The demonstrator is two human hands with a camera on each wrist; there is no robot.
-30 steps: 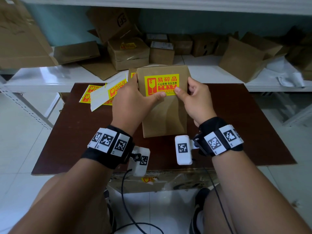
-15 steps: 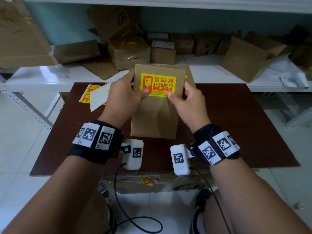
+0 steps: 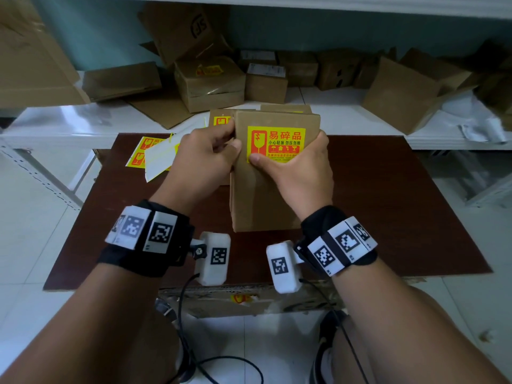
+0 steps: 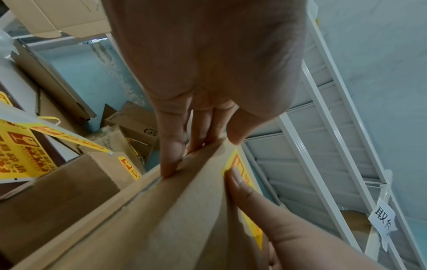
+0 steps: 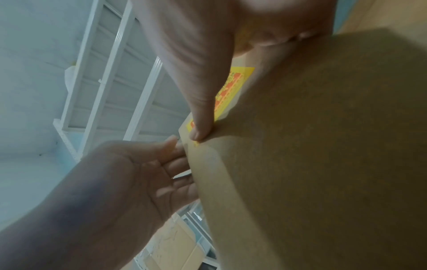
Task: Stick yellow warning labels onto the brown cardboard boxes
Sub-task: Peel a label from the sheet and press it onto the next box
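Both hands [image 3: 260, 167] grip the labelled box [image 3: 266, 195] — label sheets [image 3: 155, 153] and another box [image 3: 221, 120] lie behind.

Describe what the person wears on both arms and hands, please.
Both hands, left hand and right hand, are bare, with no sleeves. Each wrist carries a black band bearing white square tags with black coded patterns. A white camera block, also tagged, hangs inside each wrist, with a black cable trailing down.

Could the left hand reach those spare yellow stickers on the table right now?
Probably not yet: the left hand grips the box edge. The sticker sheets lie just beside it, unobstructed, once it lets go.
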